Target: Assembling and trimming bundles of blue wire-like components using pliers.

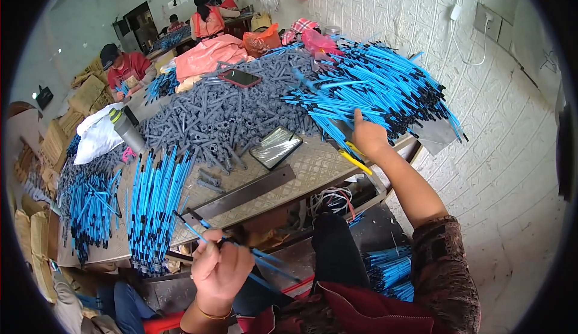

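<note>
In my left hand [220, 269], low in front of me, the fingers are closed on thin blue rods [269, 260] with black ends, which stick out on both sides and are partly blurred. My right hand [368, 135] reaches to the near edge of a large heap of blue rods [379, 81] with black ends. Its index finger is stretched out over the heap; the other fingers are mostly hidden, and I see nothing held there. Just below that hand lies a yellow-handled tool [356, 160], its working end hidden.
Grey plastic plugs [205, 114] are piled across the table [325, 159], with a phone [239, 77] on them. A wrapped dark device [276, 147], metal bar [241, 195], rod bundles [158, 207] and a bottle [126, 130] lie nearer. A person [127, 69] works at the far left.
</note>
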A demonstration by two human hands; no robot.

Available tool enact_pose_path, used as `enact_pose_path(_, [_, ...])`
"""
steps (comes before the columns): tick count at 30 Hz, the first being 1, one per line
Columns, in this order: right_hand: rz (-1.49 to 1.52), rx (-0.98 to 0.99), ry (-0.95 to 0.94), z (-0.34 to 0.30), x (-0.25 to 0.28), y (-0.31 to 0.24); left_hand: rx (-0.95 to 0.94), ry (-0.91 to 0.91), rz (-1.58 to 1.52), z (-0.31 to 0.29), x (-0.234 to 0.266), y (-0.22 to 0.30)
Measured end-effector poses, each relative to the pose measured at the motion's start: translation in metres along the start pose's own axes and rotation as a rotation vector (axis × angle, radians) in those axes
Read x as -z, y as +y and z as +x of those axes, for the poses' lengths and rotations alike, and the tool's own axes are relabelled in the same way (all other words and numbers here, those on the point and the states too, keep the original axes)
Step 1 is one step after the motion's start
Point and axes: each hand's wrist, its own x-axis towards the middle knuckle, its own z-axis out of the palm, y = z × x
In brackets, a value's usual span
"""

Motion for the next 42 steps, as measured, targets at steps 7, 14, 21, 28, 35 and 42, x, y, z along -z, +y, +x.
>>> enact_pose_path(7, [0.017, 0.088, 0.114, -0.004, -0.016, -0.011, -0.075, 0.073, 0.257, 0.006, 0.010, -0.010])
enact_pose_path(14, [0.417, 0.442, 0.468, -0.055, 0.009, -0.029, -0.205, 0.275, 0.351, 0.022, 0.020, 0.005])
enact_pose_path(21, [0.585, 0.737, 0.537, -0.154, 0.041, -0.063, -0.591, 0.404, 0.596, 0.092, 0.028, -0.001])
enact_pose_path(28, [0.635, 0.777, 0.494, -0.128, 0.038, -0.022, -0.241, 0.248, 0.797, 0.049, 0.033, 0.031])
enact_pose_path(35, [0.172, 0.431, 0.611, 0.005, 0.032, 0.026, -0.010, 0.152, 0.425, 0.020, 0.013, 0.021])
enact_pose_path(42, [0.070, 0.292, 0.298, 0.062, 0.011, 0.042, -0.119, 0.516, 0.335, 0.011, 0.011, 0.009])
